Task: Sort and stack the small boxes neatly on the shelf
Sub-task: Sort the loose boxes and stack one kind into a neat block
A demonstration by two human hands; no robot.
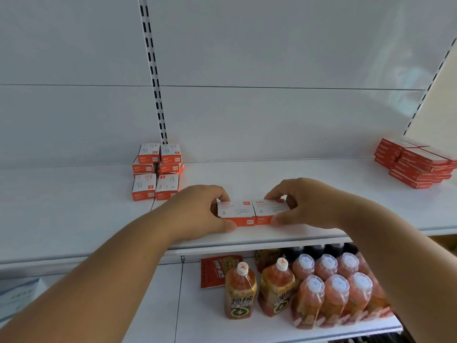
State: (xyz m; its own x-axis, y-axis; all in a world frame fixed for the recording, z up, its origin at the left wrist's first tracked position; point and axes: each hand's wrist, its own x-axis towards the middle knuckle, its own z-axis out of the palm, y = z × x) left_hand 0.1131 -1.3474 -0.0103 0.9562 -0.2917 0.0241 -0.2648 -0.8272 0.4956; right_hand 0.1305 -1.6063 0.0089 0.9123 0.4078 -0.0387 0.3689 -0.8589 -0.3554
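Both hands grip a pair of small orange-and-white boxes set side by side at the centre of the frame, near the front edge of the white shelf (321,194). The left hand (197,211) pinches the left box (236,212), thumb on its orange front face and fingers curled over the back edge; the right hand (306,204) pinches the right box (268,211) the same way, thumb at the front and fingers over the top rear corner. The two boxes touch along their inner sides and rest on the shelf, white tops up. To the left of centre, against the back panel below a slotted upright rail (153,70), stands a stack of boxes (157,170) of the same kind, several layers high and a little uneven, with two boxes in front of it. At the right edge of the frame sits a pile of flat red boxes (418,163), well apart from the hands. On the lower shelf, at the bottom right of the frame, stand orange drink bottles (321,290) with white caps, some wrapped together in clear film, and a red packet (217,272) lies behind them to the left.
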